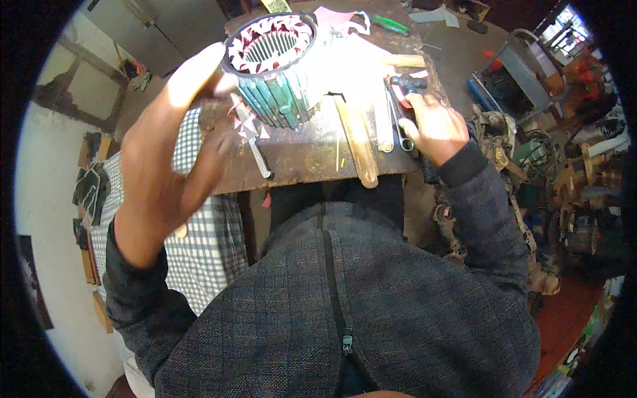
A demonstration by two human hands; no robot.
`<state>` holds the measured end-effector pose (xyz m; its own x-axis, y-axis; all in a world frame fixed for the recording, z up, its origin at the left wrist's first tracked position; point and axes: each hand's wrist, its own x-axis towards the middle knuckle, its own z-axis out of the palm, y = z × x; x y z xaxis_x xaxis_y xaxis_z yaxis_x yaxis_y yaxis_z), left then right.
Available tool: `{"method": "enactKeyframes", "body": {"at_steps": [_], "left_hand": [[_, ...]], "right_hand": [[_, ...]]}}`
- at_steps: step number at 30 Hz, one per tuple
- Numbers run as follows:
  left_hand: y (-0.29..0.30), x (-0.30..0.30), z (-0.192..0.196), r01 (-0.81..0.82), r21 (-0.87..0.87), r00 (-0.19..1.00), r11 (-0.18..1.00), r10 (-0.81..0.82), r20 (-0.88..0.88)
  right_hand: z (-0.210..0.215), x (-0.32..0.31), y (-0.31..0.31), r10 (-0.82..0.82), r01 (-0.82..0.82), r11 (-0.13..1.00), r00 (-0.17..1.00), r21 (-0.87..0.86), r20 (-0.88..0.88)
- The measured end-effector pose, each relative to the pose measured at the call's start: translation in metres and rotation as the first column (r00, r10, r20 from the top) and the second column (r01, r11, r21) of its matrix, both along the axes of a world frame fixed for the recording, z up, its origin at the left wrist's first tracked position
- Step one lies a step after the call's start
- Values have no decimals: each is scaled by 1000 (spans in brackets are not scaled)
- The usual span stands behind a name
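A green, ribbed motor stator stands on the wooden bench, with white and dark red insulation around its slotted bore. My left hand, blurred, is raised at its left side. The fingers and thumb are spread, and the fingertips are close to the stator's rim; contact cannot be told. My right hand is over hand tools at the bench's right edge, its thumb and bent fingers apart. Its fingertips are beside a black and red tool, whose kind I cannot make out. A ring-ended metal tool lies by the thumb.
A wooden stick and a knife with a pale handle lie on the bench. Paper scraps surround the stator. A green tool lies at the back. Checked cloth is at the left; a metal-framed cart and cluttered parts are at the right.
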<state>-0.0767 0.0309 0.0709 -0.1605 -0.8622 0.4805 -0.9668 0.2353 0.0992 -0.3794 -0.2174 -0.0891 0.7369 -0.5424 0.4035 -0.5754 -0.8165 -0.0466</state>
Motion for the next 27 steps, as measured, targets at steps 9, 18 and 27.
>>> {"method": "enactKeyframes", "body": {"at_steps": [9, 18, 27], "left_hand": [[-131, 84, -99, 123, -154, 985, 980, -103, 136], [-149, 96, -136, 105, -389, 994, 915, -91, 54], [-153, 97, -139, 121, -464, 992, 877, -118, 36]], "right_hand": [[-10, 81, -105, -14, 43, 987, 983, 156, -183], [-65, 168, -200, -133, 221, 967, 862, 126, -490], [-71, 205, -223, -88, 189, 961, 901, 201, -425]]}}
